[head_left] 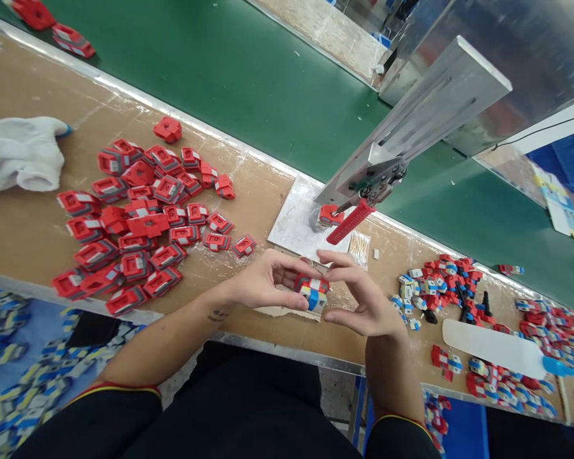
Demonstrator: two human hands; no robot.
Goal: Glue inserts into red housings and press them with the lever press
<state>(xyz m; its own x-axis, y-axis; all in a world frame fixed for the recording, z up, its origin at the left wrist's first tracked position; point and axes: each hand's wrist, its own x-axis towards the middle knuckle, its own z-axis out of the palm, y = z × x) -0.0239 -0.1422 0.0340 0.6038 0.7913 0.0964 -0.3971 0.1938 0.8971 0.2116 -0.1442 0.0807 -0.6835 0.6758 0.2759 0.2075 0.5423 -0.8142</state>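
plastic: red/blue/white blocky toy (312, 290), glossy
axis: cannot tell
left hand (263, 280): fingers pinching toy
right hand (363, 299): fingers pinching toy

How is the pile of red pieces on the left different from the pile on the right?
The left pile is nearly all red pieces with grey; the right pile mixes red, white and blue. The left pile's pieces look bigger than the right pile's. The left pile lies beside a white cloth; the right pile lies near a white paddle. Both lie loose on the brown worktable.
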